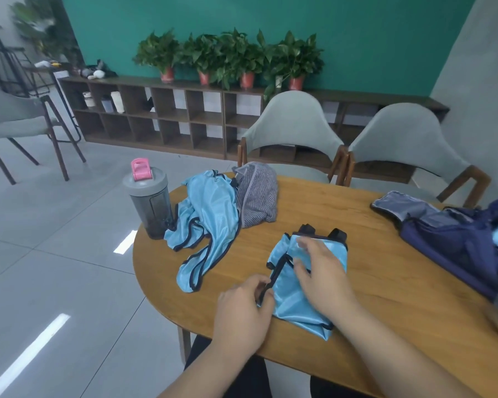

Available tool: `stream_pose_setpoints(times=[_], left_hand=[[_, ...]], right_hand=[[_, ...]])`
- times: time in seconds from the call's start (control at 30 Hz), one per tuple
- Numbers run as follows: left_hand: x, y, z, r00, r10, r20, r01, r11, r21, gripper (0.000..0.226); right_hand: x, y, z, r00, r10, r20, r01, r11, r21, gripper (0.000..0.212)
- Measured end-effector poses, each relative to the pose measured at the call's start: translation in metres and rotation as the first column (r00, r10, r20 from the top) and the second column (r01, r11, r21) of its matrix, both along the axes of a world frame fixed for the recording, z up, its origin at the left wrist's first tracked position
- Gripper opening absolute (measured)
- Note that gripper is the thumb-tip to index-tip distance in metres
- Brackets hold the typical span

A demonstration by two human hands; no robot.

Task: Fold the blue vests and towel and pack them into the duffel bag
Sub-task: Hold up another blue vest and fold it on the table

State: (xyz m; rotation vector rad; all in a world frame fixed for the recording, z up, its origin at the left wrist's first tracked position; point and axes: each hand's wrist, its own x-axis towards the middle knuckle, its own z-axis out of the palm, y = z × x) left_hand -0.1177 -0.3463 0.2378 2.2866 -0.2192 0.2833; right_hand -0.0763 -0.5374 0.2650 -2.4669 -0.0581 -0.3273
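Though folded, vest (288, 307) lengthwise (straps (338, 234) away)

I see folded vest (291, 311) light blue, dark trim; loose vest (210, 214) same. Towel (258, 193) grey, fine stripes. Duffel bag (449, 239) navy. Bottle (150, 202) grey, pink cap. Counter (385, 282) warm brown wood.

Both bare arms reach forward from the bottom. The left hand (242, 307) is curled, with thumb and fingers pinching the dark edge of the vest (295, 311). The right hand (319, 271) lies palm down on the vest, fingers spread and nearly straight.
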Motion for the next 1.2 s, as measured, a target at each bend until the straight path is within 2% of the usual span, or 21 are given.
stream_pose_setpoints(times=[0.17, 0.33, 0.47, 0.6, 0.77, 0.93, 1.03, 1.13, 1.2], left_hand=[[0.006, -0.003, -0.005, 1.0, 0.015, 0.012, -0.016, 1.0, 0.012, 0.021], [0.02, -0.019, -0.004, 1.0, -0.022, -0.017, 0.022, 1.0, 0.0, 0.022], [0.032, -0.032, -0.004, 0.997, -0.051, -0.058, 0.05, 0.999, -0.023, 0.024], [0.038, -0.036, -0.01, 0.996, -0.081, -0.039, 0.08, 0.996, -0.034, 0.022], [0.031, -0.043, -0.012, 0.993, -0.099, 0.067, 0.094, 0.992, 0.079, 0.026], [0.022, -0.049, -0.01, 0.975, -0.152, 0.164, 0.112, 0.966, 0.232, 0.031], [0.02, -0.05, -0.011, 0.973, -0.157, 0.17, 0.108, 0.958, 0.264, 0.033], [0.024, -0.048, -0.001, 0.984, -0.166, 0.062, 0.155, 0.976, 0.155, 0.033], [0.034, -0.046, 0.009, 0.986, -0.16, -0.035, 0.163, 0.984, 0.069, 0.032]], right_hand=[[-0.059, -0.023, -0.026, 0.989, 0.148, -0.032, -0.15, 0.937, -0.317, 0.077], [-0.05, -0.063, -0.033, 0.989, 0.146, -0.001, -0.133, 0.897, -0.422, 0.076], [-0.054, -0.092, -0.025, 0.997, 0.076, 0.03, -0.057, 0.909, -0.412, 0.067], [-0.071, -0.104, -0.027, 0.995, -0.004, 0.104, 0.037, 0.947, -0.319, 0.046], [-0.078, -0.099, -0.034, 0.987, -0.109, 0.115, 0.125, 0.981, -0.149, 0.028], [-0.08, -0.093, -0.035, 0.978, -0.185, 0.096, 0.19, 0.981, -0.043, 0.031], [-0.081, -0.092, -0.033, 0.972, -0.219, 0.083, 0.228, 0.966, -0.122, 0.026], [-0.081, -0.095, -0.026, 0.976, -0.192, 0.098, 0.214, 0.917, -0.336, 0.02], [-0.08, -0.1, -0.012, 0.989, -0.148, 0.011, 0.139, 0.895, -0.425, 0.021]])
